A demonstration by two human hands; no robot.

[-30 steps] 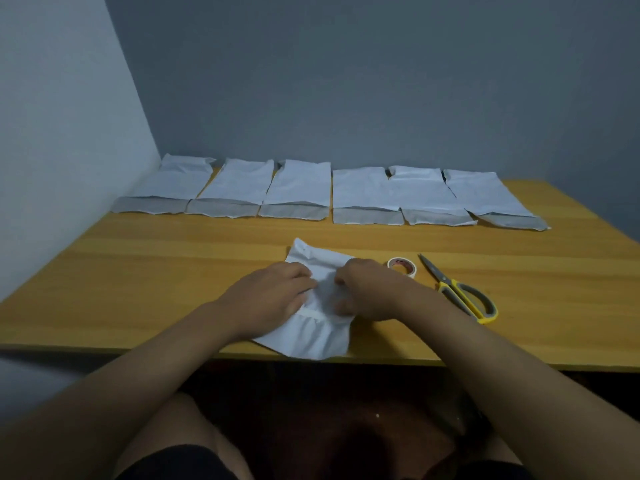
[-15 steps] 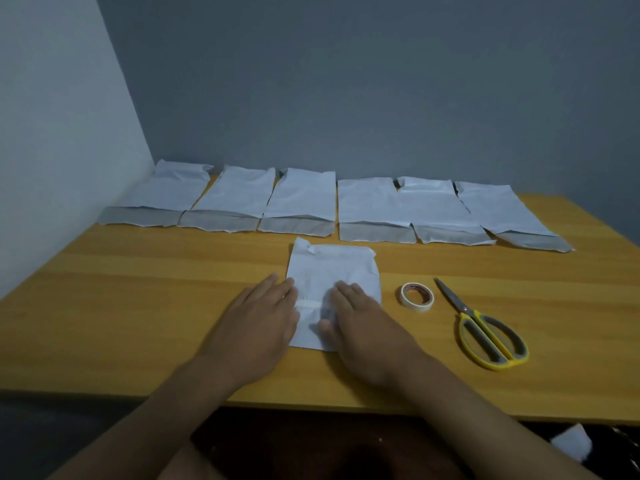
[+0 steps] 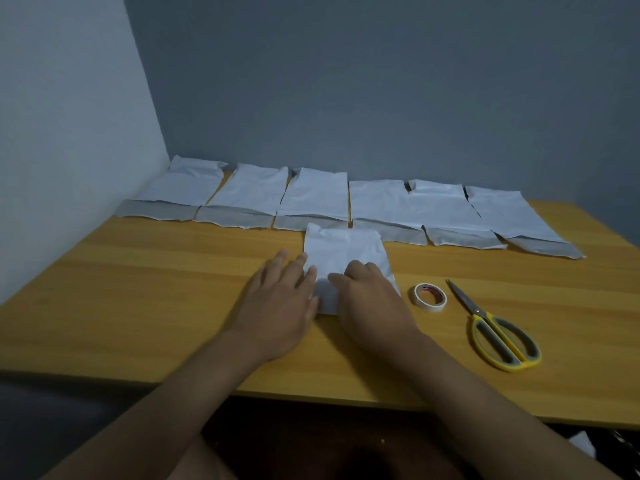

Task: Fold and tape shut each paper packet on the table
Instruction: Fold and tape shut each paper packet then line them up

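Note:
A white paper packet (image 3: 341, 252) lies flat on the wooden table (image 3: 138, 299), its near end under both hands. My left hand (image 3: 280, 306) rests with straight fingers on the packet's left edge. My right hand (image 3: 370, 303) presses flat on the packet's near right part. Several more white packets (image 3: 315, 197) with grey flaps lie in a row along the back wall. A roll of tape (image 3: 430, 296) sits just right of my right hand.
Yellow-handled scissors (image 3: 495, 330) lie to the right of the tape, blades pointing away. A pale wall borders the table on the left and a grey wall at the back. The table's front edge runs close to my forearms.
The packet has gone from hanging over the table's front edge to lying flat farther in on the table. Both hands went from curled on it to pressing it with flat fingers.

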